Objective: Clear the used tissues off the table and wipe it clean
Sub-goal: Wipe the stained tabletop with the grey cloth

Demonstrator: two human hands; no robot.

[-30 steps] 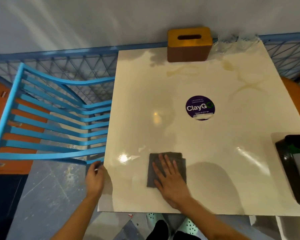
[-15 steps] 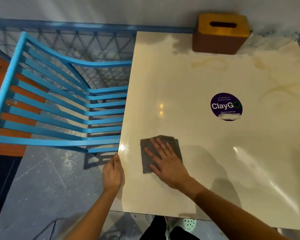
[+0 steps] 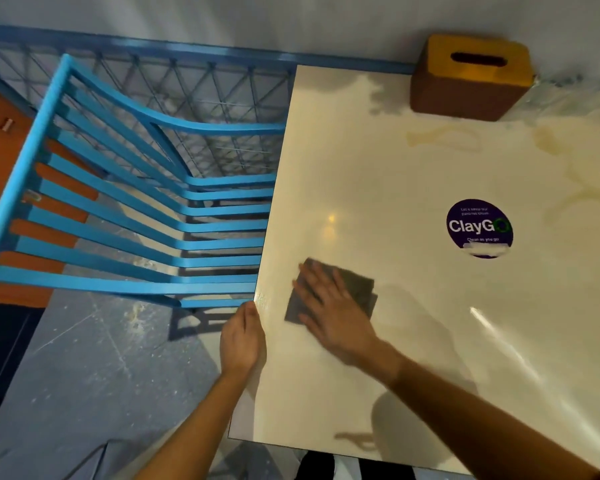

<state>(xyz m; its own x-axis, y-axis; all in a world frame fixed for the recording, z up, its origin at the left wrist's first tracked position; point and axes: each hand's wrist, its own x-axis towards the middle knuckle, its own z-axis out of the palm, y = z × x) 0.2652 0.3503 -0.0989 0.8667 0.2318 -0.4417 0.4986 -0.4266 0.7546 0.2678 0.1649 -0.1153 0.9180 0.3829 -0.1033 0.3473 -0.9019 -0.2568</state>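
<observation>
On my feed the right hand (image 3: 333, 317) lies flat on the grey cloth (image 3: 359, 289), fingers spread and straight, its grip wide and pressing the cloth down onto the counter (image 3: 378, 174) without closing round it. The cloth is folded into a rough square and sits in the near-left part of the counter, a little in from the left edge. Its far-right corner and near-left corner show from under the palm.

The left hand (image 3: 241, 341) rests against the counter's left edge, just beside the cloth but not touching it. Its fingers point away from me, straight and together, so the grip is loose and holds nothing I can see.

Pale brown stains (image 3: 444, 136) mark the far side of the counter, and more run toward the right. A brown box (image 3: 471, 81) with a yellow slotted top stands at the far edge. A round purple sticker (image 3: 478, 228) reading ClayGo lies right of the cloth and well apart from it.

A blue slatted chair (image 3: 118, 202) stands at the left, its seat reaching the counter's edge, and a blue mesh fence (image 3: 187, 81) runs behind it.
</observation>
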